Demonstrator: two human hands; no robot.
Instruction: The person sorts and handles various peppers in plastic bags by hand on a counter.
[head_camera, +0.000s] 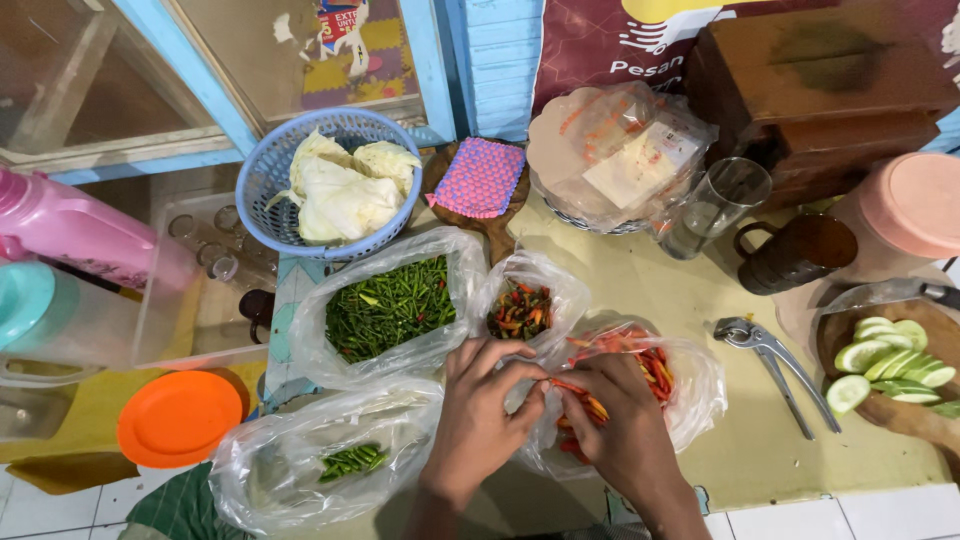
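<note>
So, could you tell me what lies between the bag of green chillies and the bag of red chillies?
In the head view, a small bag of mixed red and green chillies sits between the green chillies bag and the red chillies bag.

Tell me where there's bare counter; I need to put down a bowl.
The widest bare patch of yellow counter lies between the red chilli bag, the metal squeezer and the glass. Another runs below the squeezer toward the cutting board. Left of both hands it is crowded: chilli bags sit edge to edge.
</note>
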